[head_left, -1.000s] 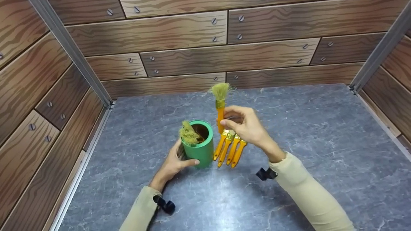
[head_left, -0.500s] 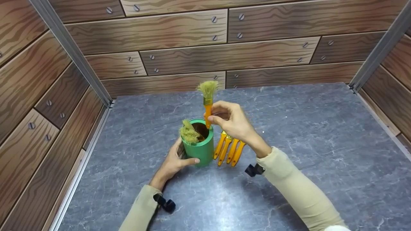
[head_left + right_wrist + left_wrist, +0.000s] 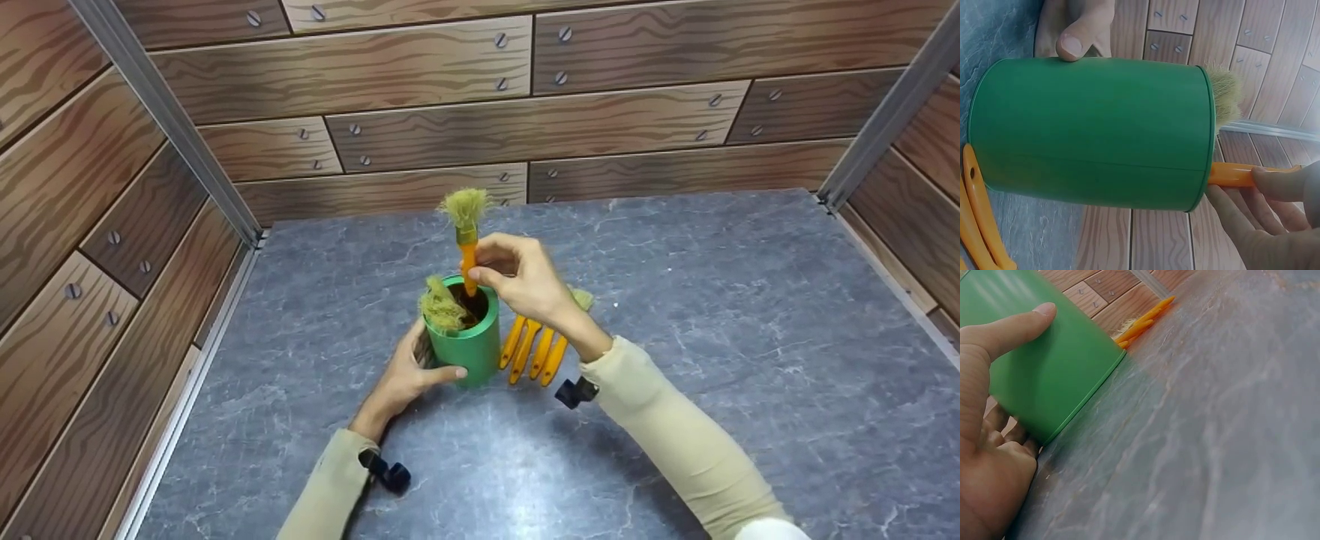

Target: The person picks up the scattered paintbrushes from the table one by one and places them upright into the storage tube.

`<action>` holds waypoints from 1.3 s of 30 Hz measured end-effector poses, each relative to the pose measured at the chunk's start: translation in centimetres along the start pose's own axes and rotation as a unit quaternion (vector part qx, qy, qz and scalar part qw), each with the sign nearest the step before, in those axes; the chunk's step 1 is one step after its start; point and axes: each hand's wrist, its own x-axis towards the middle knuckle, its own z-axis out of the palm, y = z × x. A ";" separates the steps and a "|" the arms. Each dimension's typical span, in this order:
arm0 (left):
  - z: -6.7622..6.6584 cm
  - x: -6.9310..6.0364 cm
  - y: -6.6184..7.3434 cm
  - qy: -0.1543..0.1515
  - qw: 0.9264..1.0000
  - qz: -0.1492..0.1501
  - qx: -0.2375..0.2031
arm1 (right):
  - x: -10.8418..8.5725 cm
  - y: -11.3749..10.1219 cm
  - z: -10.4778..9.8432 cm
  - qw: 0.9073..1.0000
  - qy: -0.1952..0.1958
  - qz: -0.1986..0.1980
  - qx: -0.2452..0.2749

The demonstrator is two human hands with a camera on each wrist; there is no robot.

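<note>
A green cylindrical container (image 3: 466, 356) stands upright on the grey table. My left hand (image 3: 397, 382) grips it from the left, thumb (image 3: 1022, 329) across its near side. Bristle heads (image 3: 442, 309) of paintbrushes stick out over its left rim. In my right hand (image 3: 529, 281), a paintbrush (image 3: 466, 234) with an orange handle is pinched between thumb and fingers, bristles up. The lower end of its handle (image 3: 1230, 174) sits just inside the container's mouth, hidden by the rim in the right wrist view.
Several orange-handled paintbrushes (image 3: 541, 352) lie side by side on the table, just right of the container, partly under my right wrist. Wood-patterned walls (image 3: 420, 139) enclose the marbled grey tabletop (image 3: 712, 300) at the back and sides.
My right hand has carried the paintbrush left, from above the lying brushes to the container's mouth, and its handle end has lowered slightly inside. The left hand and container have stayed put.
</note>
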 end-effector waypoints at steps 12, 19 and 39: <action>0.1 0.2 -0.1 -0.008 1.000 0.000 -0.001 | 0.5 0.4 0.6 1.000 -0.001 0.016 -0.002; 0.3 0.2 -0.3 -0.006 1.000 0.004 0.000 | 0.4 0.8 0.6 1.000 -0.005 0.011 0.004; 0.0 -0.1 -0.1 0.003 1.000 0.002 -0.006 | -1.0 0.1 -0.4 1.000 -0.016 0.009 -0.010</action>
